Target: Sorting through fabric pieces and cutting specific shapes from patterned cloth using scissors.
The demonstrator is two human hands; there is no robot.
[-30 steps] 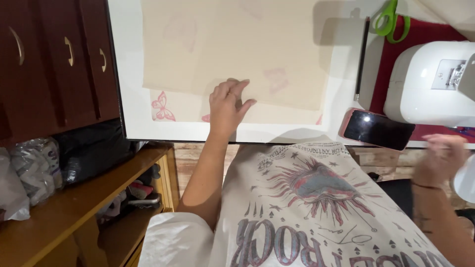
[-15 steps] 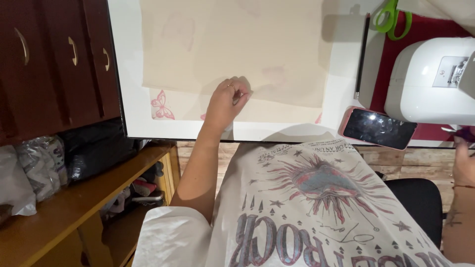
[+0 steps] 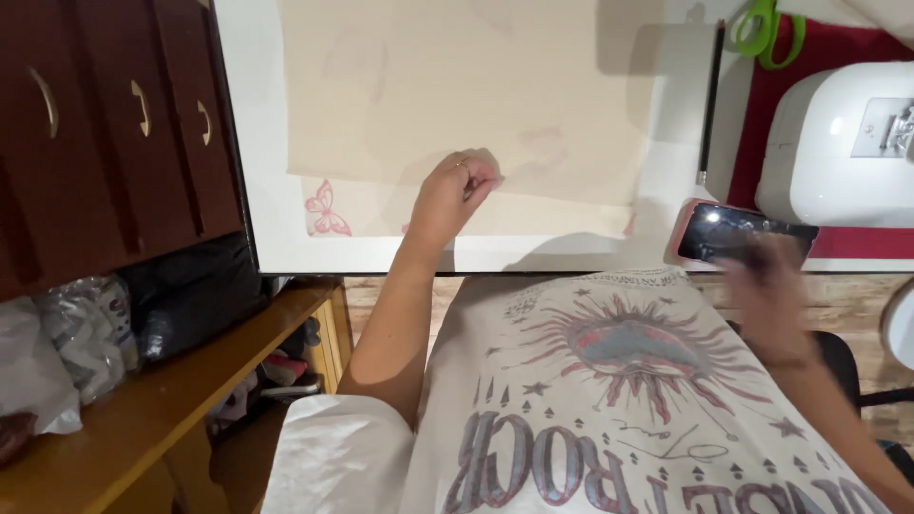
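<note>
A: What did the left hand [image 3: 455, 195] hold?
B: Its fingertips were pinched on the near edge of thin beige paper [image 3: 457, 95], matte, rectangular.
A: Risk?
B: A hard tug could crease it.
A: The right hand [image 3: 766, 290]?
B: Blurred, apparently reaching the glossy phone [image 3: 738, 231]; grip could not be told

Person is wearing a white short-sleeved T-shirt [image 3: 609, 409]; the left sleeve [image 3: 333, 457] is ending above the elbow, forearms bare. Chest is showing a faded red-and-blue sun-face graphic [image 3: 633, 347] with small dark stars around it and large grey-and-red lettering below. Thin ring is showing on a left hand [image 3: 455, 190] finger. Right hand [image 3: 766, 295] is motion-blurred.
</note>
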